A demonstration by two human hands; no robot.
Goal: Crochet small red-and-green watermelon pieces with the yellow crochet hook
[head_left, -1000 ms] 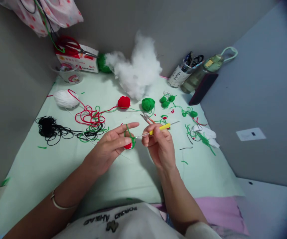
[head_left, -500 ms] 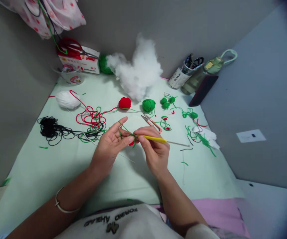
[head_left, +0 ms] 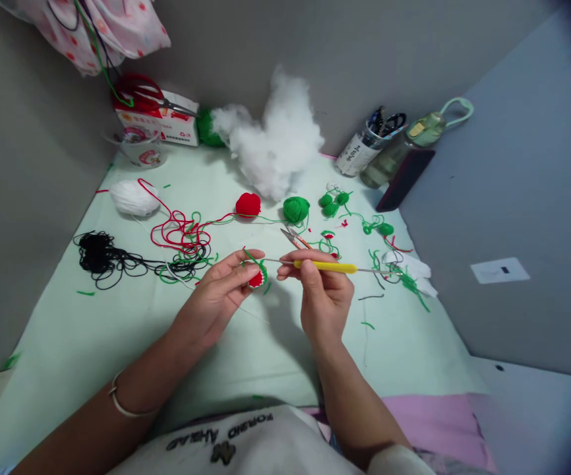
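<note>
My left hand (head_left: 223, 287) pinches a small crochet piece (head_left: 258, 276), red in the middle with a white line and a green edge. A crochet hook (head_left: 328, 266) with a yellow handle lies in the closed fingers of my right hand (head_left: 326, 297). Its thin metal tip reaches left to the green edge of the piece; whether it passes through a loop I cannot tell. Beyond my hands are a red yarn ball (head_left: 248, 206) and a green yarn ball (head_left: 296, 210). Small scissors (head_left: 295, 239) lie just behind my right hand, partly covered by it.
White stuffing (head_left: 275, 142) is heaped at the back. Tangled black yarn (head_left: 97, 254), red yarn (head_left: 179, 231) and a white yarn ball (head_left: 134, 198) lie left. Green crocheted bits (head_left: 335, 201) and yarn scraps (head_left: 404, 277) lie right, before a bottle (head_left: 382, 165) and a pen cup (head_left: 359, 152).
My right hand and the hook have moved right, away from my left hand. The crochet piece now shows its red and white face, and the green strand no longer stretches over my left fingers.
</note>
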